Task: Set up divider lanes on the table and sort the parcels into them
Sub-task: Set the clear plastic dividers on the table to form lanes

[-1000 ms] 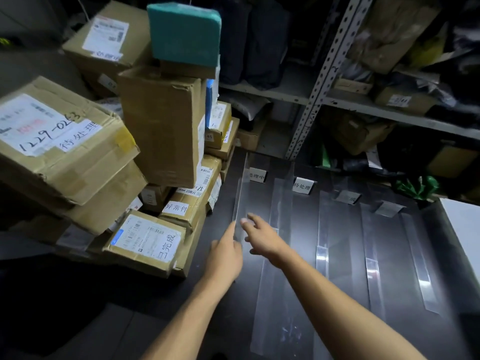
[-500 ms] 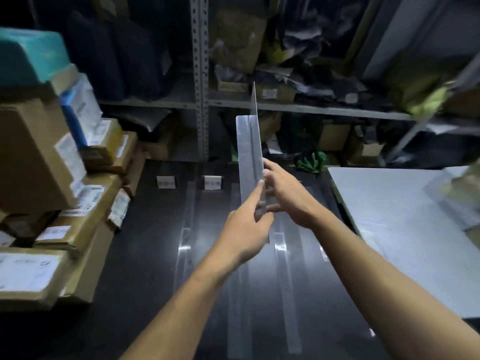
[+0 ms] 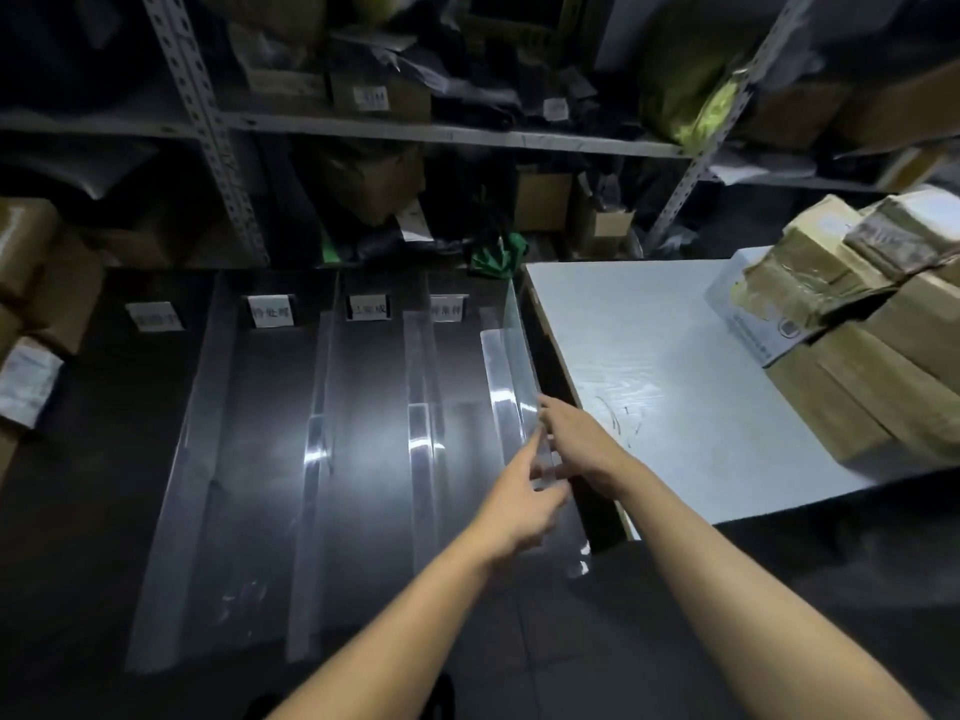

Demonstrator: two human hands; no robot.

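A clear L-shaped divider (image 3: 511,356) stands along the right edge of the dark table (image 3: 363,511), right beside the white table. My left hand (image 3: 519,498) pinches its near part from the left. My right hand (image 3: 576,449) holds the upright wall from the right, fingers stretched along it. Three more clear dividers (image 3: 317,444) lie in parallel strips across the dark table. At the far edge, several small white lane labels (image 3: 270,311) stand in a row. Brown parcels (image 3: 857,324) are stacked on the right; others (image 3: 31,314) sit at the left.
A white table (image 3: 649,366) butts against the dark one on the right, parcels piled on its far right corner. Metal shelving (image 3: 208,122) crammed with boxes and bags runs behind both tables. A green bag (image 3: 498,252) sits at the tables' back junction.
The divider, held upright in the air before, has come down onto the right edge of the dark table. My view has swung right, away from the left parcel stack.
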